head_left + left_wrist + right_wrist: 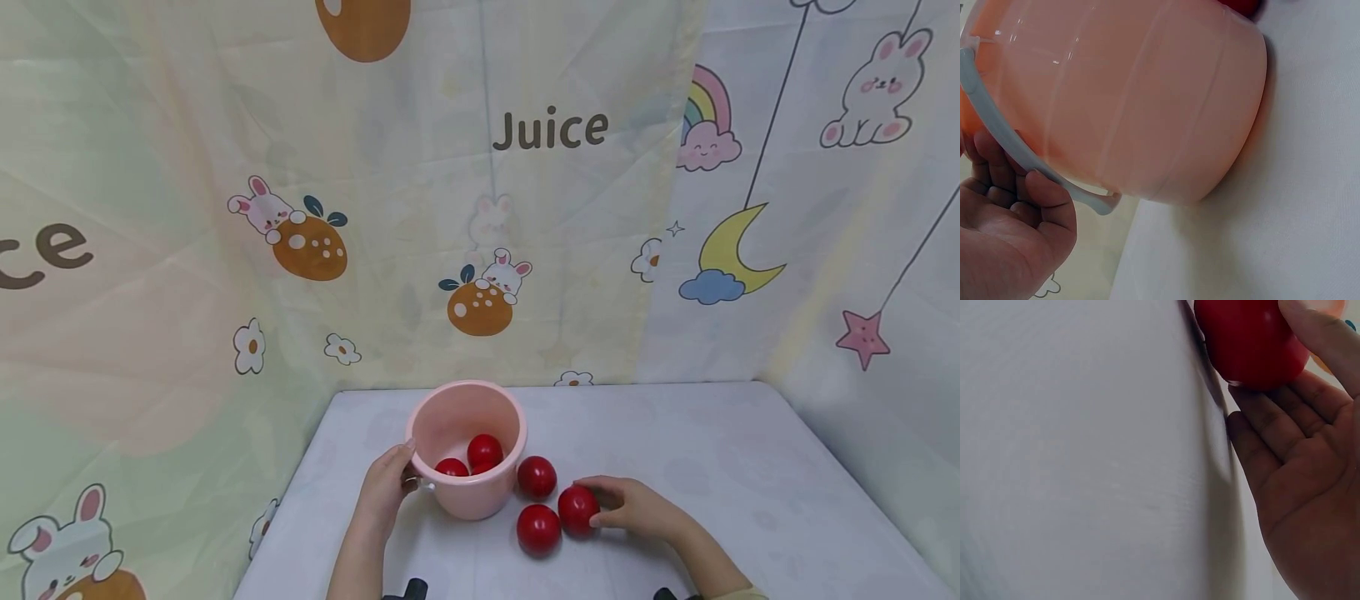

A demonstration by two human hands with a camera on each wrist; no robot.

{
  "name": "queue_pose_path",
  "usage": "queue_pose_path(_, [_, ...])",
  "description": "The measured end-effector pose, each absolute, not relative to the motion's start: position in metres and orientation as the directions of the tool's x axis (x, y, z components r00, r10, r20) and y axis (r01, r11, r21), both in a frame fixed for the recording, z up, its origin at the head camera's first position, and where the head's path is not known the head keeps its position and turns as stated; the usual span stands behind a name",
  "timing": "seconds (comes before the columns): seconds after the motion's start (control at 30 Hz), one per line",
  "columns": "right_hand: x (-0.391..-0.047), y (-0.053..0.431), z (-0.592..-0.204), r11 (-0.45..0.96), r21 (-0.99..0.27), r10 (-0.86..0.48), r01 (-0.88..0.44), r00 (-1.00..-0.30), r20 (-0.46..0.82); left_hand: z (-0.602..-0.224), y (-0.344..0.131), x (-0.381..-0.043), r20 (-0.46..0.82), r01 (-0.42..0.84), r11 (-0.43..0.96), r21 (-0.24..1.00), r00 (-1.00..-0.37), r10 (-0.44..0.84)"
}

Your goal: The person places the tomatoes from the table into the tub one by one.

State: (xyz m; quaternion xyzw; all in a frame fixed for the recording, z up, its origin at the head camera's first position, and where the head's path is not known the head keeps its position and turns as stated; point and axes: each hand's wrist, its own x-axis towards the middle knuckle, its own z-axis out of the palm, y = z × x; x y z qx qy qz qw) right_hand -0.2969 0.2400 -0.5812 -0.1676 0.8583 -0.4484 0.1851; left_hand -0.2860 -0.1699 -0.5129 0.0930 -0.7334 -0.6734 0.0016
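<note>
A pink bucket [472,497] stands on the white table, its mouth tipped toward the head camera. My left hand [384,485] grips its left side at the rim, fingers curled by the pale grey handle [1019,150] in the left wrist view. Inside the bucket lie several glossy red balls [485,451], partly hidden by the front wall. To its right my right hand [637,508] holds another red ball [577,511] between thumb and fingers, low over the table. Beside that one are two more, a rear ball [537,477] and a front ball [538,531].
The white table [712,450] reaches back to a printed curtain [570,250] with rabbits, fruit and the word Juice. More printed cloth [862,250] hangs along the right side, and a greenish curtain [150,417] borders the left.
</note>
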Motion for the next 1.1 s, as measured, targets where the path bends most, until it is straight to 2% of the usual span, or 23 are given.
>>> queue_pose_path(0.2, [-0.302, 0.246, -0.57, 0.51, -0.854, -0.439, -0.107, -0.886, -0.151, -0.515, -0.17, -0.287, -0.116, -0.127, 0.077, 0.989, -0.984, -0.136])
queue_pose_path(0.53, [-0.32, 0.252, -0.527, 0.488, -0.86, -0.434, -0.149, -0.896, -0.091, -0.514, -0.17, -0.286, -0.127, -0.137, 0.073, 0.988, -0.983, -0.136])
queue_pose_path(1.1, [-0.366, 0.23, -0.425, 0.444, -0.852, -0.471, -0.277, -0.881, 0.041, -0.515, -0.172, -0.288, -0.133, -0.144, 0.071, 0.987, -0.981, -0.14])
